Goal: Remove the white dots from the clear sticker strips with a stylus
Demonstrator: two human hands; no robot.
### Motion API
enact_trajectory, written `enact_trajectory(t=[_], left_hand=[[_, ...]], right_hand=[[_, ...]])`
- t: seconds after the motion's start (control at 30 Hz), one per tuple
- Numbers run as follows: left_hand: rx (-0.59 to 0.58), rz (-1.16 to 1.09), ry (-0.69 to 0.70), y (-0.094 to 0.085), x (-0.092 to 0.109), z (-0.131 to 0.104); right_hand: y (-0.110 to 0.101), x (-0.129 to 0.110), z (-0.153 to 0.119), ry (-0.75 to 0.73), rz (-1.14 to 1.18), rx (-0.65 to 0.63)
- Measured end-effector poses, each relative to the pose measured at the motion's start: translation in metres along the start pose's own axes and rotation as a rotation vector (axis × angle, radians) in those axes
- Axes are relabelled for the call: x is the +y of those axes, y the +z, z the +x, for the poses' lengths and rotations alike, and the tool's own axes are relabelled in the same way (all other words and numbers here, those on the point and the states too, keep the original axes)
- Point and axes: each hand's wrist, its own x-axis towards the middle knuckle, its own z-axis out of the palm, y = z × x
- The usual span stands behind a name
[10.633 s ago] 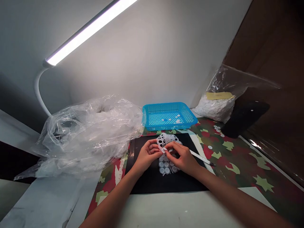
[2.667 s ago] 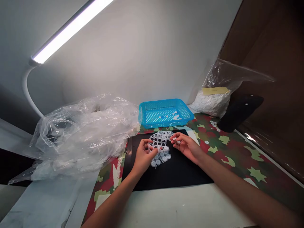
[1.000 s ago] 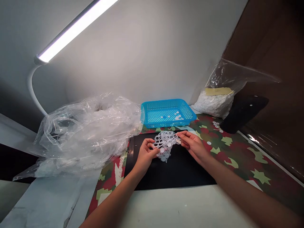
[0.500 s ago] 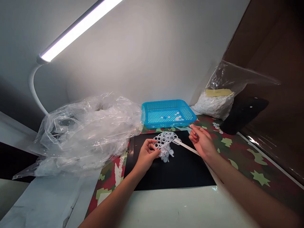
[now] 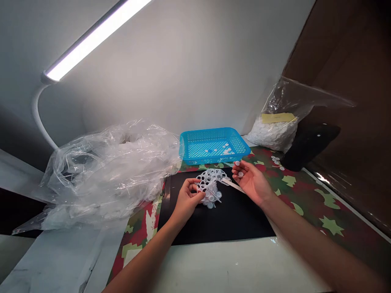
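My left hand (image 5: 188, 199) pinches the near left edge of a white perforated sheet (image 5: 210, 177) full of round holes. Small white discs (image 5: 210, 200) are clustered below its fingertips on the black mat (image 5: 226, 224). To the right, my right hand (image 5: 252, 181) is raised with its palm partly turned up. One white disc (image 5: 237, 163) is at its fingertips and another (image 5: 240, 174) lies against its curled fingers. A flat white strip (image 5: 233, 185) runs from the sheet to beneath that hand.
Behind the mat is a blue basket (image 5: 214, 158) with several white discs inside. Crumpled clear plastic (image 5: 122, 171) covers the left side. At the back right are a bag of white pieces (image 5: 273, 132), a dark object (image 5: 311, 142) and loose discs (image 5: 277, 162). A lamp (image 5: 97, 38) hangs above.
My right hand has moved slightly left and turned its palm up, showing two discs. My left hand keeps its hold on the sheet. The whole view has shifted slightly.
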Motion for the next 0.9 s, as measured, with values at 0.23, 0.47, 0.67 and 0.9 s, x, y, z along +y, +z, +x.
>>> enact_trajectory(t=[0.23,0.47,0.67,0.9], left_hand=[[-0.006,0.003,-0.004,0.000,-0.001,0.001],[-0.007,-0.023,-0.008,0.000,-0.001,0.001],[-0.016,-0.068,-0.021,-0.001,-0.002,0.002],[-0.054,-0.155,-0.041,-0.002,0.000,0.001]], right_hand=[[-0.003,0.001,0.002,0.054,0.065,-0.001],[-0.003,-0.003,0.005,0.066,0.138,-0.006],[0.020,-0.033,0.054,-0.203,-0.274,-0.035],[0.035,-0.048,0.096,-0.303,-0.634,-0.029]])
